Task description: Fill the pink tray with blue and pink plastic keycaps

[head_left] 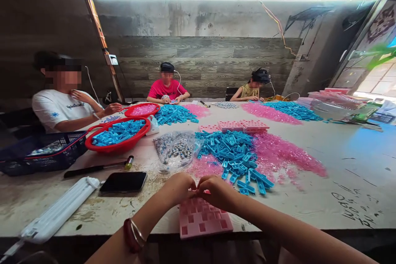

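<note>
My left hand [179, 187] and my right hand [213, 189] meet above the far end of a pink block with square holes [206, 218], which lies at the table's front edge. Fingers of both hands are bent and pinched together, their tips touching or nearly so. Whatever they hold is too small or too hidden to name. Just beyond them spreads a heap of blue plastic pieces [229, 148]. Small clear pink pieces [284, 156] lie to its right, with more at its left. A clear bag of small metallic parts [177, 148] rests beyond my left hand.
A black phone [123, 182], a hammer [99, 168] and a white lamp [60, 210] lie at left. Behind them stand a red basket [119, 146] of blue pieces and a dark blue basket [40, 161]. Stacked pink blocks [244, 126] sit beyond the heap. Three people work around the table.
</note>
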### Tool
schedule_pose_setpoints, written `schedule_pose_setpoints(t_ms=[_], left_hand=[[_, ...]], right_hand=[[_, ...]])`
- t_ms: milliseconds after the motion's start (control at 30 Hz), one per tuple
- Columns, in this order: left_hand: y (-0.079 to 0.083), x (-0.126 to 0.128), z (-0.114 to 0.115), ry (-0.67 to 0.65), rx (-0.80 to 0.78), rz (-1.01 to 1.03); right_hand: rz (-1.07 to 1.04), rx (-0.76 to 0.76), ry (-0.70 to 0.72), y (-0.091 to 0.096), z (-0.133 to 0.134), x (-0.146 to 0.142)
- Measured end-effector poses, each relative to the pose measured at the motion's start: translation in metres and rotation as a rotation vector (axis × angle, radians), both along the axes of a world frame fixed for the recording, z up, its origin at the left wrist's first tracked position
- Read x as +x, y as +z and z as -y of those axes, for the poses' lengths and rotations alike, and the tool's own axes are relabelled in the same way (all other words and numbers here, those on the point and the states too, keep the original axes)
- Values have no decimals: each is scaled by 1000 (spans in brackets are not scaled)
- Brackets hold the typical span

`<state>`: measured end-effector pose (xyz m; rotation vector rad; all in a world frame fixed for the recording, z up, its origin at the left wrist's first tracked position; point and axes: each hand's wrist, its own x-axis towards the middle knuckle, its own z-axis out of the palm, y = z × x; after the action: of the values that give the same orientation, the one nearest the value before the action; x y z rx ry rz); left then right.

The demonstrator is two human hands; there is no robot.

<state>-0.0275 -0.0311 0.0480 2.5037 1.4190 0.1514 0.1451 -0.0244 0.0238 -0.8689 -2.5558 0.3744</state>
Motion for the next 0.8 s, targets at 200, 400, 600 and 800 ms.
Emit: schedule_pose_setpoints(t_ms=[200, 400, 600, 800], left_hand=[[3, 2, 4, 16, 72, -15], [3, 6, 4, 18, 48, -70], [2, 8, 0, -4, 15, -103], [11, 10, -2, -65, -12, -141]], right_hand=[[-72, -70, -13, -3, 0, -3], [-76, -102, -15, -4, -3, -4], [-20, -142, -14, 1, -5, -6], [20, -164, 9, 7, -3, -7]])
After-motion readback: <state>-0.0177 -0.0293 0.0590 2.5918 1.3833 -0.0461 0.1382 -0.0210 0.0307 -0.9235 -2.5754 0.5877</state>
